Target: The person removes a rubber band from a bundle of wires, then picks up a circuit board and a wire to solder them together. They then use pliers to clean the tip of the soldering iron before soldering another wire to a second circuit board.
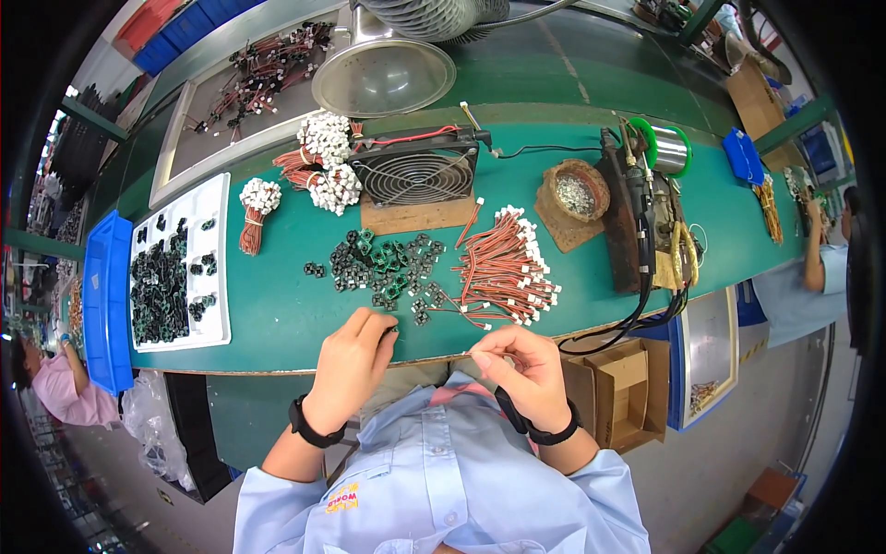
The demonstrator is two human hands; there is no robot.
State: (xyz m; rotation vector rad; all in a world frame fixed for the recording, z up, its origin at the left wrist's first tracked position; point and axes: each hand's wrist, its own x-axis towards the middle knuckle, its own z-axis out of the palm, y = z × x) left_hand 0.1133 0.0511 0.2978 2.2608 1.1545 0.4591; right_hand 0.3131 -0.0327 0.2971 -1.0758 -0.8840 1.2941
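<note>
Head view: a green bench point(277, 305) in a workshop, other workers at both edges; a blue bin point(106, 295) and white tray point(214, 268) lie far left, an open carton point(618, 392) sits below the bench's right end; the left hand point(355, 355) pinches a small black part point(392, 329) at the bench edge; the right hand point(521, 374), fingers narrow, holds a thin wire point(480, 350) just beside the red wires point(503, 268).

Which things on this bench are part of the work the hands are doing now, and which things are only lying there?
In use:
left hand, pinching a small dark part
right hand, holding a thin wire
pile of small black and green parts
red-and-white wire leads

Lying about:
square fan
white tray
blue bin
metal funnel hood
solder spool
cardboard box
</note>
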